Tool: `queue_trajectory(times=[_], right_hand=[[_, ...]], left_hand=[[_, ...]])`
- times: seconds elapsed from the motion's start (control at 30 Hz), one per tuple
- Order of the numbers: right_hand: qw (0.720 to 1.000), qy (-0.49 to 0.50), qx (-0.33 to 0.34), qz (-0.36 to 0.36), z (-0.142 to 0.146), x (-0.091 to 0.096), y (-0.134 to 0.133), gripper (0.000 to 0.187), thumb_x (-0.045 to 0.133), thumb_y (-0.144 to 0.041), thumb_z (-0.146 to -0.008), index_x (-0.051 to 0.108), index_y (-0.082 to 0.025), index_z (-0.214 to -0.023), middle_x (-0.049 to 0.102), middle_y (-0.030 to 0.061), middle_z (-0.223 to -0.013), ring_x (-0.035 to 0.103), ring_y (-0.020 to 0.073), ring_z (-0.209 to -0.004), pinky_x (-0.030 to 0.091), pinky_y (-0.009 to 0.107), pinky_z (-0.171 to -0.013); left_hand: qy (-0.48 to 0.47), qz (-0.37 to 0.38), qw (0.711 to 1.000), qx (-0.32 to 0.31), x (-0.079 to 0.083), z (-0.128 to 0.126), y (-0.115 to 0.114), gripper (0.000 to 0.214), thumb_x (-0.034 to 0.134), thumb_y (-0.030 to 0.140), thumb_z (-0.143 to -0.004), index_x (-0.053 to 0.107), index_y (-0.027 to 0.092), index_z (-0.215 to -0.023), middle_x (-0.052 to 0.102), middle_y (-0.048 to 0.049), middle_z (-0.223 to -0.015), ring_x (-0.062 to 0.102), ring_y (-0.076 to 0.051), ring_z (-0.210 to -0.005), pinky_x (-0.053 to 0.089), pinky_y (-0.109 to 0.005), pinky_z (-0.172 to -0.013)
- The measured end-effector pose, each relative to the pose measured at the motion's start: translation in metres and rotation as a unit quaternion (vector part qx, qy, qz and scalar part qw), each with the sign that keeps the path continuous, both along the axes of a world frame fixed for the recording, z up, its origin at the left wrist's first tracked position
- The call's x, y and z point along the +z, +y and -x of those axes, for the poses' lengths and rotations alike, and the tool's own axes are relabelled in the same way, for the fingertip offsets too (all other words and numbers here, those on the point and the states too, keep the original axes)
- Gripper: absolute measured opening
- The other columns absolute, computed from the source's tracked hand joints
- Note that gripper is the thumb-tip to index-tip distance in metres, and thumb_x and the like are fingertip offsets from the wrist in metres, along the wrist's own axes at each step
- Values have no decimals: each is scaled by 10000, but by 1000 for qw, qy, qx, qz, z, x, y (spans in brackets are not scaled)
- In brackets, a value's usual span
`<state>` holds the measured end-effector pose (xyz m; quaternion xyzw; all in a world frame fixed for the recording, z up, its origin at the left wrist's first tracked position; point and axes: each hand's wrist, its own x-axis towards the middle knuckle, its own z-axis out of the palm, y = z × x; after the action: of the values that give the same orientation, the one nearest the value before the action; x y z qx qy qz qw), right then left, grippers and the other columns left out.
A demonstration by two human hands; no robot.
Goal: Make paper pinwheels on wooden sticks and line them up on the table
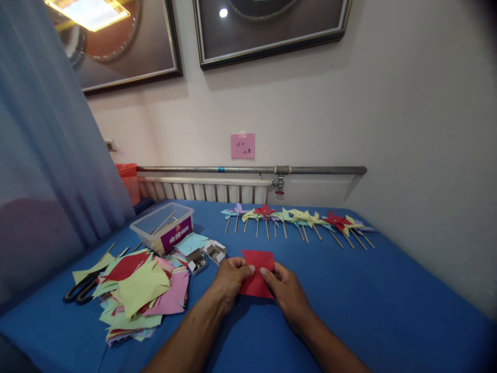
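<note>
A red paper square point(256, 285) is held up just above the blue table, roughly flat toward me. My left hand point(232, 280) pinches its left side, thumb on the near face. On the right side my right hand point(285, 287) grips it in the same way, with the fingers behind the sheet. To the left lies a pile of cut paper squares point(143, 287) in yellow, red, pink and green, slit at the corners. Two small open boxes point(197, 261) stand between the pile and my left hand, one with small metal pieces in it.
Paper pinwheels on sticks point(265, 211) lie in a row along the back of the blue table point(349, 321). A clear plastic tub point(163, 228) with sticks stands at the back left. Black-handled scissors point(83, 287) lie beside the pile. A curtain point(58, 129) hangs at the left.
</note>
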<state>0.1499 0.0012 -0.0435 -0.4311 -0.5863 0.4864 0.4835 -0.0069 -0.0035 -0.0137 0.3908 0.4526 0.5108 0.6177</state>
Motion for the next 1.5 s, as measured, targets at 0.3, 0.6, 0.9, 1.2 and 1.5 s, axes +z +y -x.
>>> queue_trajectory(times=[0.3,0.6,0.9,1.2,1.5], right_hand=[[995,84,3,49,4,2,-3,369,761,-549,-746,675,-214,-873,732,14,-762,677,220,-701,549,344,-701],[989,129,6,76,8,5,-6,410,819,-542,-689,708,-206,-896,782,49,-855,726,263,-832,552,379,-811],[988,124,-37,83,6,0,-2,308,778,-467,-701,715,-218,-870,789,52,-815,729,276,-792,564,380,-754],[989,106,-38,95,6,3,-3,288,766,-433,-684,714,-209,-858,786,52,-794,701,243,-715,533,336,-674],[991,103,-33,83,6,-1,-2,360,763,-516,-717,733,-191,-869,788,50,-814,700,231,-741,542,333,-697]], left_hand=[[-27,3,1000,4,0,-6,-2,392,944,369,-492,657,162,-660,683,-8,-597,588,-130,-543,458,-262,-607],[-64,20,998,16,4,-9,-5,435,969,358,-442,669,144,-674,699,-24,-605,601,-129,-532,459,-255,-586],[-13,12,1000,22,9,-2,-5,400,911,395,-505,638,147,-658,522,60,-511,399,-63,-480,286,-221,-518],[15,14,1000,6,15,-6,-9,392,875,350,-488,530,189,-581,523,53,-494,399,-71,-462,264,-230,-497],[4,4,1000,26,7,-8,-4,381,863,357,-484,532,192,-573,514,57,-480,391,-66,-438,265,-219,-484]])
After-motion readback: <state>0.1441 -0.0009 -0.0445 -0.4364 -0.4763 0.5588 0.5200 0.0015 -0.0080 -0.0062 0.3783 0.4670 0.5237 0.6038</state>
